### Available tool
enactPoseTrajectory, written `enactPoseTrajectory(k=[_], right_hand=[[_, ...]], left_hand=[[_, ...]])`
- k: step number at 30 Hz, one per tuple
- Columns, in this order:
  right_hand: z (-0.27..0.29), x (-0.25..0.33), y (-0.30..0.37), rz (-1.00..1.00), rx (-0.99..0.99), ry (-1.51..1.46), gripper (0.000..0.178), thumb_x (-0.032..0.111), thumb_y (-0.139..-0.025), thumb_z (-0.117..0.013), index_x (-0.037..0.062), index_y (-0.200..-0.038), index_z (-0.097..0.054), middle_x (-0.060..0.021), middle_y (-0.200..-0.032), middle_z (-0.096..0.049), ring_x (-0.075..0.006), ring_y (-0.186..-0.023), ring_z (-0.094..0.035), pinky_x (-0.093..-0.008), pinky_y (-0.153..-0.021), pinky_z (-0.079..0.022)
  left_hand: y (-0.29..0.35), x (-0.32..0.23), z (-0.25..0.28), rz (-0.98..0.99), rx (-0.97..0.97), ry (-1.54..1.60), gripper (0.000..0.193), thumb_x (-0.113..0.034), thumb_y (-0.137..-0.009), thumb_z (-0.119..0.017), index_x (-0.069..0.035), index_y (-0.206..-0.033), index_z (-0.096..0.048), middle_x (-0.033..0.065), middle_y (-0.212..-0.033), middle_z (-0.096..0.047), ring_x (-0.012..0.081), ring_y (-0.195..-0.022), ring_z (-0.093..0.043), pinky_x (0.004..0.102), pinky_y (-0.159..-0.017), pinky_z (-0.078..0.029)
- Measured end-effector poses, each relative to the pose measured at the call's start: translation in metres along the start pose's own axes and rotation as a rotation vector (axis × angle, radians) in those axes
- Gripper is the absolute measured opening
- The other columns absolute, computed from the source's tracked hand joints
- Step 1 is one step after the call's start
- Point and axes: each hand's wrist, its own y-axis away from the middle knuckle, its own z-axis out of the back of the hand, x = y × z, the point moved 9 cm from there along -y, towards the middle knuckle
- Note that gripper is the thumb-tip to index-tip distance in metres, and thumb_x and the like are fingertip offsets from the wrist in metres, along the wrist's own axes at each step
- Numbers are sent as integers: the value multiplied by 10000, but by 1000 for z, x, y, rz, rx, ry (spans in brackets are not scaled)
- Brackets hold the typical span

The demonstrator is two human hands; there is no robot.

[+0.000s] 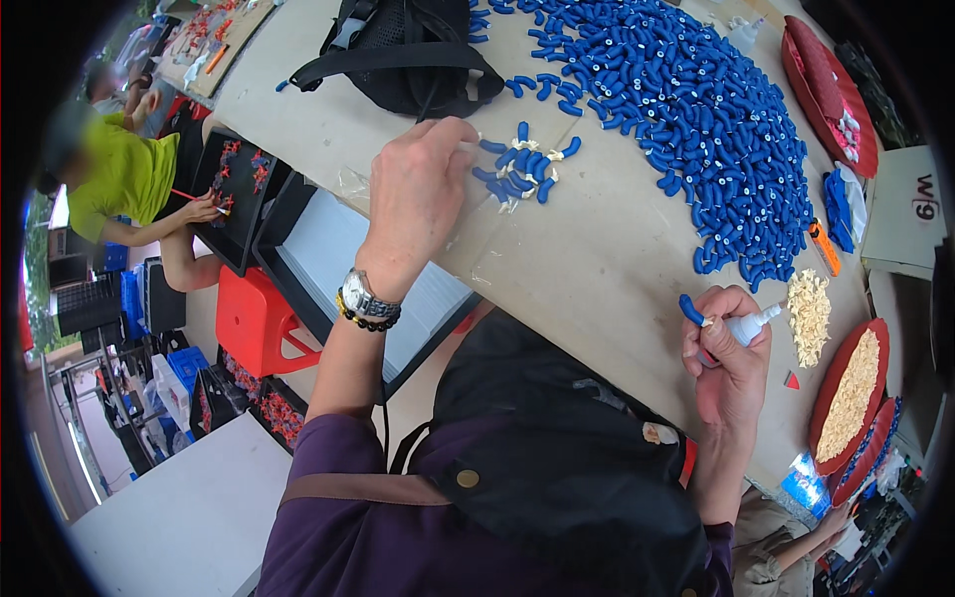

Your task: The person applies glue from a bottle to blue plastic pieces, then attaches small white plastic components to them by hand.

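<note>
My right hand [731, 348] is closed around a small white squeeze bottle [748, 325] with a pointed nozzle. The same hand pinches a short, curved blue piece [693, 309] with a cream bit at its end. My left hand [423, 184] reaches over the table, its fingers bent together beside a small group of blue pieces [517, 179] with cream ends. Whatever its fingertips may hold is hidden. A large heap of similar blue pieces [696, 129] spreads across the table beyond my hands. A pile of cream bits [808, 316] lies right of the bottle.
A black bag [398, 60] sits at the far left of the table [587, 269]. An orange cutter [824, 249] lies near red trays, one [826, 438] holding cream bits. A red stool [254, 318] and black tray [308, 259] stand left. A person in yellow-green [129, 174] works nearby.
</note>
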Motion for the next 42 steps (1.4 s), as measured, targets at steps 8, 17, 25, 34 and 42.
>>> enactPoseTrajectory(k=[8, 17, 25, 34, 42], right_hand=[[2, -2, -3, -21, -30, -36, 118, 83, -837, -658, 12, -841, -563, -64, -693, -567, -106, -577, -517, -214, -448, -325], [9, -5, 4, -16, -42, -52, 110, 81, -842, -655, 12, -843, -570, -63, -684, -568, -107, -573, -517, -212, -446, -319], [9, -1, 6, -3, -52, -63, 94, 62, -833, -652, 4, -848, -580, -64, -691, -577, -103, -566, -518, -208, -450, -332], [15, -3, 9, -4, -55, -63, 124, 81, -838, -651, -9, -848, -567, -72, -673, -562, -104, -558, -513, -207, -428, -330], [28, -4, 11, 7, -92, -69, 52, 28, -783, -637, 13, -824, -609, -29, -699, -606, -66, -534, -492, -200, -453, -314]], left_hand=[[-16, 0, -11, -17, 79, 76, 166, 27, -735, -628, -35, -889, -614, 120, -706, -626, 274, -629, -620, 345, -590, -474], [-13, -12, -24, -217, 219, 26, 146, 53, -793, -590, -13, -920, -622, 119, -788, -629, 176, -640, -618, 273, -572, -462], [1, -36, -21, 68, 167, 732, 90, -63, -907, -552, -51, -996, -551, 25, -707, -518, 109, -554, -493, 232, -496, -372], [64, -110, -107, 643, 610, 2060, 189, -156, -951, -524, -98, -1130, -506, 68, -842, -636, 130, -485, -489, 220, -391, -343], [78, -130, -126, 828, 726, 2175, 180, -176, -953, -518, -82, -1106, -510, 119, -966, -668, 129, -470, -467, 227, -372, -339]])
